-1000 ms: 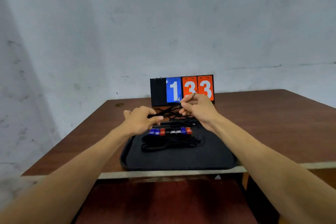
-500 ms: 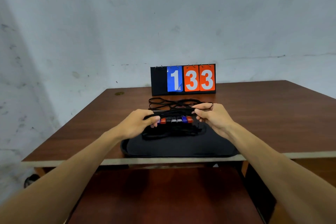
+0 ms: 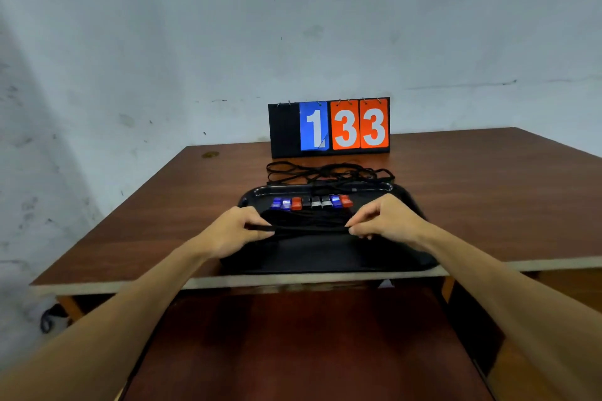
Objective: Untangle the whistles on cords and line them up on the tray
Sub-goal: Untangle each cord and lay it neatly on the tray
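A black tray [image 3: 325, 257] lies at the table's near edge. Several whistles [image 3: 311, 203], blue, red, black and silver, sit side by side in a row across its far half. Black cords [image 3: 309, 223] are bunched just in front of the row. More black cords [image 3: 329, 172] spill over the tray's far rim onto the table. My left hand [image 3: 233, 231] pinches the left end of the near cord bundle. My right hand [image 3: 386, 221] pinches its right end. The bundle is stretched flat between both hands, low over the tray.
A flip scoreboard [image 3: 329, 127] reading 1 33 stands on the brown table [image 3: 156, 215] behind the cords, close to a grey wall. A small round mark [image 3: 210, 154] sits at the table's far left. A reddish surface lies below the table's front edge.
Both hands came down and toward me, from above the far cords to the cord bundle in front of the whistle row. They now hold that bundle stretched between them.
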A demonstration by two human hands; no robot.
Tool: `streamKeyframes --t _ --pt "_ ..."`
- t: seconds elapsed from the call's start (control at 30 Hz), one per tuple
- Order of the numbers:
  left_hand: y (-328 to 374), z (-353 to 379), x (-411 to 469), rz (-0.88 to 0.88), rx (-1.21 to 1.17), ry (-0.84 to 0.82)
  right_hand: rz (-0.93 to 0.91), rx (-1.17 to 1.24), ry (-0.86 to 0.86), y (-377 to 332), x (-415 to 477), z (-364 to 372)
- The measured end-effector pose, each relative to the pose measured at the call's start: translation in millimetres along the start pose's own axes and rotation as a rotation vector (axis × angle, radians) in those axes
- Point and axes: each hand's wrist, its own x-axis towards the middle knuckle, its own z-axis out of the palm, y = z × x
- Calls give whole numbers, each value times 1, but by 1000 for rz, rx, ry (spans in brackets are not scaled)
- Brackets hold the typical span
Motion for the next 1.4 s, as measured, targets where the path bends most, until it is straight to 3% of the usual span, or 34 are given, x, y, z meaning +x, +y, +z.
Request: streamKeyframes --t 0.1,0.23,0.47,0.67,0.9,1.17,1.4 --pt "-4 2 -1 -2 -45 88 -16 -134 0 3 3 2" --pt "-2 -4 1 -41 -234 72 -62 -195 47 5 11 4" --pt "-10 -5 11 -55 -270 97 -88 -184 131 17 18 6" --pt "-19 2 12 -26 -33 103 -107 -244 217 24 19 11" --pt "-12 -2 22 -88 62 76 -146 -316 227 25 20 14" --pt "-15 16 24 -123 134 312 -148 -323 235 29 23 15" --pt "-8 19 20 -161 49 349 -139 -302 258 28 24 16"
